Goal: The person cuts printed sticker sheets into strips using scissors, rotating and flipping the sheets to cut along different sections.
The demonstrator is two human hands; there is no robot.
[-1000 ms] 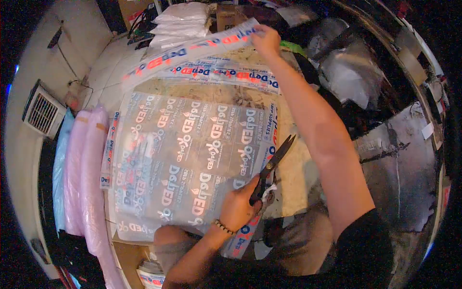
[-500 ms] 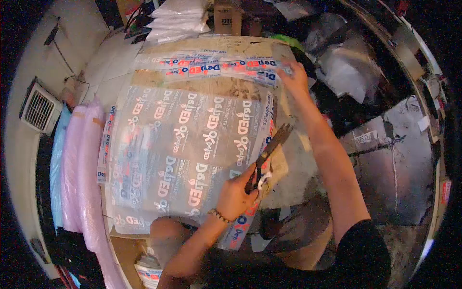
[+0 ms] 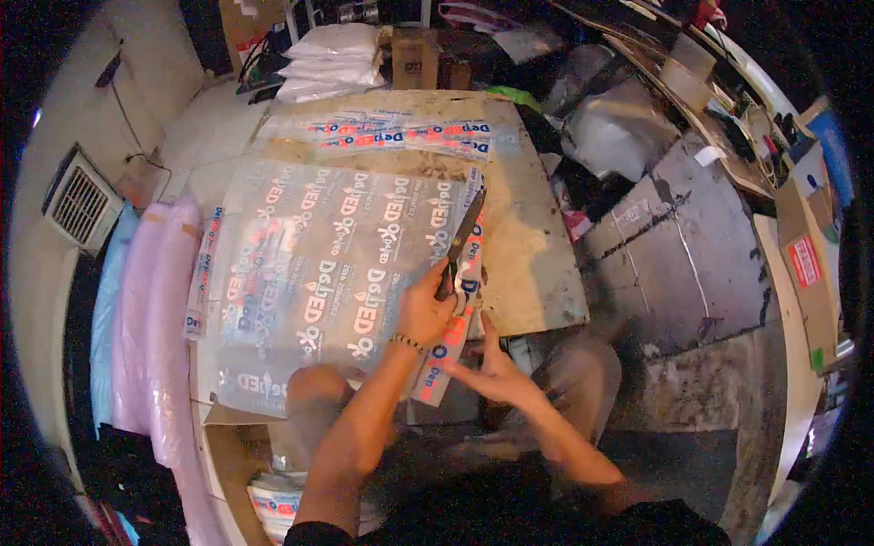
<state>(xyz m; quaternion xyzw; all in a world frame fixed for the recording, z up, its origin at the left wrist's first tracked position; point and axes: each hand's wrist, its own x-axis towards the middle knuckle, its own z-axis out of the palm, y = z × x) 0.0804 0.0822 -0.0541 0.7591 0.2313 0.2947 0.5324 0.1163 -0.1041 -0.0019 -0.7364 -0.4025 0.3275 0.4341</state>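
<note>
Dark-bladed scissors (image 3: pixel 466 238) sit in my left hand (image 3: pixel 426 314), its fingers wrapped around the handles. Their blades point away from me, along the right edge of a translucent printed plastic sheet (image 3: pixel 332 264). Beside that edge runs a narrow printed strip (image 3: pixel 458 332), its near end hanging past the board toward my lap. My right hand (image 3: pixel 499 375) is open by this lower end, thumb and fingers spread; the thumb reaches over the strip, but whether it presses on it I cannot tell. Beneath the sheet is a worn cardboard-like board (image 3: pixel 533 264).
Several printed strips (image 3: pixel 401 136) lie along the board's far part. Pink plastic rolls (image 3: pixel 173 318) and a blue one (image 3: pixel 107 337) stand at left. White packs (image 3: pixel 330 64) are stacked behind, beside a cardboard box (image 3: pixel 415 59). Clear plastic bags (image 3: pixel 619 132) lie at right.
My right hand has drawn back from the far strips to the near end of the strip by the sheet's edge. The scissors have shifted slightly left and away from me.
</note>
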